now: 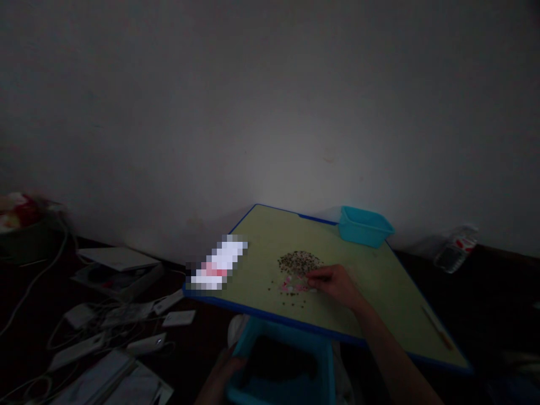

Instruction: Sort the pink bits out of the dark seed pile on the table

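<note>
On the pale yellow-green tabletop with a blue edge (261, 230) lies a heap of small dark and light bits (299, 261), like seeds or beads. Pink and white pieces (291, 283) are spread just below it, with a few dark bits scattered nearer the front edge. My right hand (335, 286) reaches in from the right, its fingertips pinched at these pieces; what they hold is too small to make out. Below the table's front edge, my left hand (230, 368) grips the left rim of a blue plastic bin (327, 360) with a dark mass inside.
A second blue bin (366, 226) stands at the table's back right corner. A bright pixelated rectangle (219, 264) lies at the left. A thin stick-like object (439, 329) rests near the right edge. Power strips and cables (143, 343) clutter the floor; a plastic-wrapped package (458, 249) sits right.
</note>
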### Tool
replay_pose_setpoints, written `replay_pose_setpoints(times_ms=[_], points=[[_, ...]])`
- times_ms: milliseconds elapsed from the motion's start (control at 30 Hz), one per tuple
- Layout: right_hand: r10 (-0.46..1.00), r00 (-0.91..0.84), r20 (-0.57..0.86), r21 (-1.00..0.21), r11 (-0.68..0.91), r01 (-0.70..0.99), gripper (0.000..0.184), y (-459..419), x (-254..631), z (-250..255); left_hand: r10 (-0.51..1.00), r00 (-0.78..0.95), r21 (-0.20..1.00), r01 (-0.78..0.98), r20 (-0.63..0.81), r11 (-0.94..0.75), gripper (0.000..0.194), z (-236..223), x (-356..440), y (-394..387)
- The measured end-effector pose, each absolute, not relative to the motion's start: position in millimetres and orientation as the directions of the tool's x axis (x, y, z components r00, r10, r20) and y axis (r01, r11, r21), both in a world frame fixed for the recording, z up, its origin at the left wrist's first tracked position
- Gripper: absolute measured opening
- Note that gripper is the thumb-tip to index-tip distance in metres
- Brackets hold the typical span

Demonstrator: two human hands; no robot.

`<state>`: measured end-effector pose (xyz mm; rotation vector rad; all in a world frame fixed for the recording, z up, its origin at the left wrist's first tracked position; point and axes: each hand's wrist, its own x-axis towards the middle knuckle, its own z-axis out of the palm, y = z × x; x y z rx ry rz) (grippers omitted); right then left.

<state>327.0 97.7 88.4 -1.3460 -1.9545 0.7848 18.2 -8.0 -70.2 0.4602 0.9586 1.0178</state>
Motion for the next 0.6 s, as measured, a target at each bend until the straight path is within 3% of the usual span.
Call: replay_pose_setpoints(times_ms=[233,433,600], points=[[0.949,-0.273,0.155,-0.742,0.294,0.603,0.023,100.0,327.7,83.2,0.892,0.081,0.745,-0.519,-0.444,0.418,0.024,-75.4,20.6,-8.1],[0.961,-0.205,0.187,-0.704,0.276,0.654,0.025,102.1,328.5,82.1,0.891,0.165,0.751,-0.486,-0.422,0.446,0.034,-67.9,21.5,-8.7],[0.959,-0.186,0.216,-0.697,0.285,0.658,0.025,103.6,323.3,81.5,0.893,0.184,0.747,-0.494,-0.411,0.446,0.021,-69.7,21.3,-7.5]])
